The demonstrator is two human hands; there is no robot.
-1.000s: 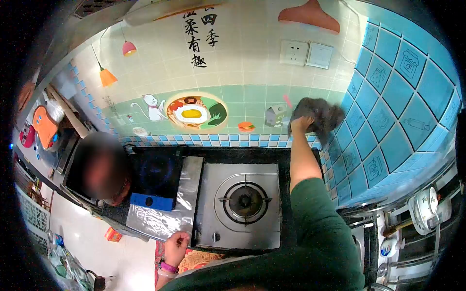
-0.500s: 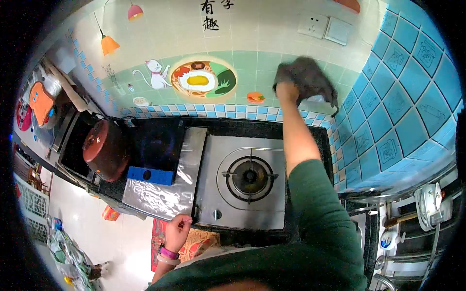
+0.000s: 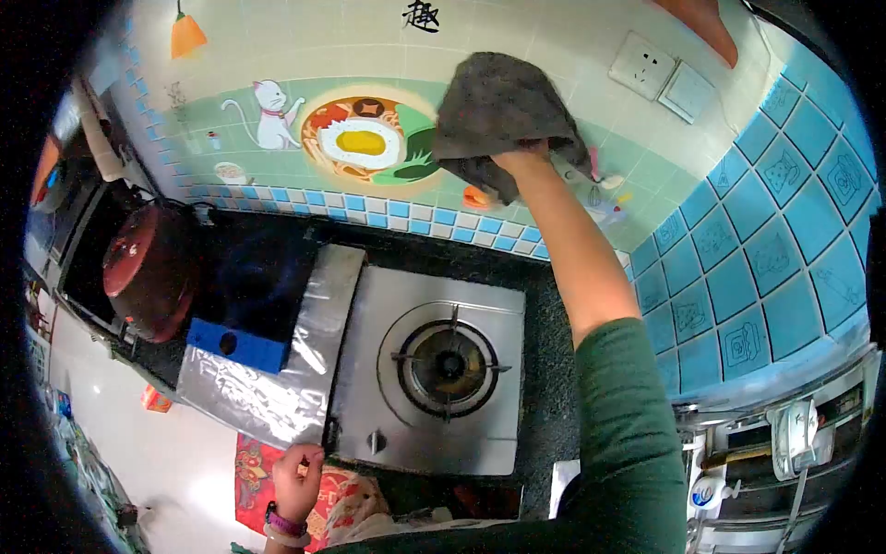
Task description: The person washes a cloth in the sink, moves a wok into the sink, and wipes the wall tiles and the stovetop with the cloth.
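A dark grey cloth (image 3: 498, 106) lies spread against the tiled wall, covering part of a printed food picture (image 3: 365, 138). My right hand (image 3: 528, 157) presses it there; the fingers are mostly hidden under its folds, with the arm stretched up over the stove. Down at the counter's front edge, my left hand (image 3: 297, 475) is loosely closed beside the foil-like sheet (image 3: 258, 392), and I see nothing in it. Between my arms sits the steel gas stove (image 3: 369, 369) with its round burner (image 3: 449, 367), no pot on it.
A reddish-brown pot (image 3: 148, 272) stands at the left of the counter, near a blue panel (image 3: 237, 345). Sockets (image 3: 641, 66) are on the upper right wall. Blue tiles (image 3: 775, 240) cover the right wall. A white bottle (image 3: 711, 492) stands at lower right.
My right hand has moved the cloth left along the wall, toward the food picture. The view has shifted to the right. My left hand stays by the counter edge.
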